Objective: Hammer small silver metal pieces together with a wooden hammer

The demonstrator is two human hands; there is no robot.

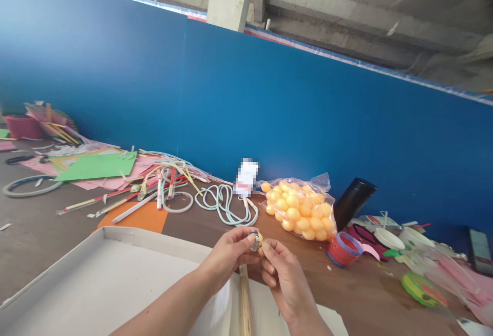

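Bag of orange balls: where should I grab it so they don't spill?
Probably pinch the loose, crinkled plastic top of the bag, reaching from above at its far right corner. The balls fill the lower part, so only that end is empty and bunched.

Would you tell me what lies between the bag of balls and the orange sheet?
In the head view, a coiled pale green cord and a white ring lie between the bag and the orange sheet.

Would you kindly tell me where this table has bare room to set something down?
The white tray is bare inside. Bare brown table lies between its left rim and the ring. Another patch sits between the right hand, pinching a small ball, and the green roll. Crowded: straws, cord and ball bag along the blue wall.
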